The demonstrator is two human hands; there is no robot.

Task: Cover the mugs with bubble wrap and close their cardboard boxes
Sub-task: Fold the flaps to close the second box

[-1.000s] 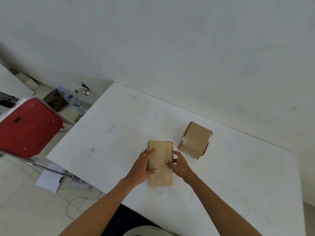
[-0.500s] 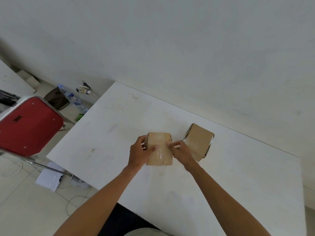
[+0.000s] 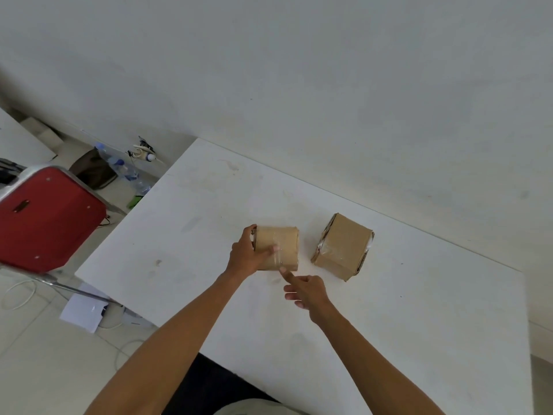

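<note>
Two closed cardboard boxes on the white table (image 3: 389, 339). The left hand (image 3: 246, 256) grips the near box (image 3: 279, 248) from its left side, thumb across the taped top. The right hand (image 3: 305, 290), released, holds nothing, its index finger extended to the box's front edge. The second box (image 3: 344, 245) stands just beside, to the right, untouched.

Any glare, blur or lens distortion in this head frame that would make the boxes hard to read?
Head view: even, soft light with faint shadows; slight sheen on the tape of the held box and the second box; wide-angle bending of the table edges; right hand slightly soft; both boxes legible.
</note>
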